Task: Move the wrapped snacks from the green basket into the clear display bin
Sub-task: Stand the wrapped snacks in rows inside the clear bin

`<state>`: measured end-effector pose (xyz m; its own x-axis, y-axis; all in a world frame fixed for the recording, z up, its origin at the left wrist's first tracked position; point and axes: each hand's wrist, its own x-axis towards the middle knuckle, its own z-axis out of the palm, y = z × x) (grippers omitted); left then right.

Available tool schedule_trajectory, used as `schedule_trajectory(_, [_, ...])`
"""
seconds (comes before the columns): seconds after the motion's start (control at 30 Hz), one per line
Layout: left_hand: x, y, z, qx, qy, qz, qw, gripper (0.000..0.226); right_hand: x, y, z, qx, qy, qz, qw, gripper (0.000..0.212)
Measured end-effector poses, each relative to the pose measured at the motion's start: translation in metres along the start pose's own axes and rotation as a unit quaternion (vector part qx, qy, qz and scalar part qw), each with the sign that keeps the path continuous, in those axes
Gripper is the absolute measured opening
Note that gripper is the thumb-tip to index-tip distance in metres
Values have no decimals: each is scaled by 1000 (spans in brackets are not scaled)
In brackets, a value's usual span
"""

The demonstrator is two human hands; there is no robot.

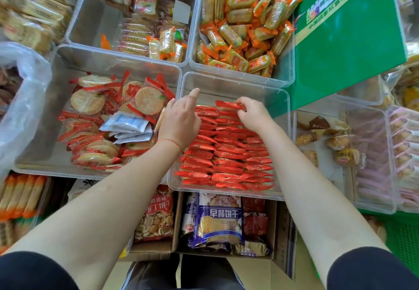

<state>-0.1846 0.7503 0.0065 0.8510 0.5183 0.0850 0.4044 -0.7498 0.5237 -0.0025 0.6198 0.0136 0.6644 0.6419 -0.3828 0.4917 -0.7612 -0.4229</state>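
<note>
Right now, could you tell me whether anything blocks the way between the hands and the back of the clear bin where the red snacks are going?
Nothing visible does. The right hand pinches a red snack at the far end of the rows in the clear bin; the left hand hovers beside it, fingers loose. The bin's top is open and its far end is bare.

A single head-worn wide-angle view looks steeply down and forward, from close above, over both forearms onto the clear bins [231, 81] of snacks.
</note>
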Motion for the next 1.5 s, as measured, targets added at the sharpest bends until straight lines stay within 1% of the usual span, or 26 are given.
schedule_trajectory(0.13, [0,1,-2,-3,0,2,1000,60,9,-4,14,-20,-44,24,999,43])
schedule_trajectory(0.2, [0,1,-2,-2,0,4,1000,60,10,-4,15,-34,-61,37,997,45])
schedule_trajectory(0.27, [0,1,-3,2,1,2,1000,60,10,-4,14,-32,-59,37,997,44])
schedule_trajectory(0.47, [-1,0,-2,4,14,5,1000,59,-21,-2,18,20,67,26,997,43])
schedule_trajectory(0.6, [-2,-2,-5,-15,24,-15,999,58,-71,-2,23,57,201,6,978,28])
schedule_trajectory(0.67, [-4,-4,-5,-11,17,-18,1000,56,-106,-2,26,72,249,-3,966,22])
schedule_trajectory(0.7, [-4,-3,-6,-3,6,-25,1000,55,-124,0,27,75,263,-8,962,21])
schedule_trajectory(0.77, [-8,8,-4,34,-13,-68,997,49,-159,11,28,78,276,-3,958,21])
schedule_trajectory(0.83, [-18,41,3,52,16,-114,992,40,-186,30,29,81,282,14,956,21])
schedule_trajectory(0.87, [-28,67,8,32,34,-114,992,38,-197,43,28,87,280,24,956,21])
schedule_trajectory(0.9, [-41,97,15,-5,33,-93,995,35,-207,57,27,92,272,39,957,21])
schedule_trajectory(0.93, [-55,131,25,-49,6,-64,997,30,-216,73,26,95,262,55,959,20])
schedule_trajectory(1.0, [-84,197,54,-106,-86,-24,990,20,-235,111,21,104,249,89,959,19])
schedule_trajectory(1.13, [-128,311,119,-118,-215,12,970,19,-277,219,9,143,278,144,939,20])
schedule_trajectory(1.2, [-145,353,156,-117,-287,-12,951,20,-298,284,4,165,287,185,926,20])
schedule_trajectory(1.27, [-160,387,193,-123,-339,-55,931,20,-313,349,1,191,275,223,916,21])
schedule_trajectory(1.3, [-167,401,212,-124,-354,-79,924,19,-320,379,0,195,253,246,915,21])
schedule_trajectory(1.37, [-181,426,248,-118,-384,-125,907,16,-334,437,3,174,177,309,918,22])
schedule_trajectory(1.43, [-193,447,280,-101,-427,-157,885,14,-353,484,10,165,111,358,912,22])
schedule_trajectory(1.5, [-201,463,308,-99,-472,-197,853,15,-370,519,20,158,84,402,898,36])
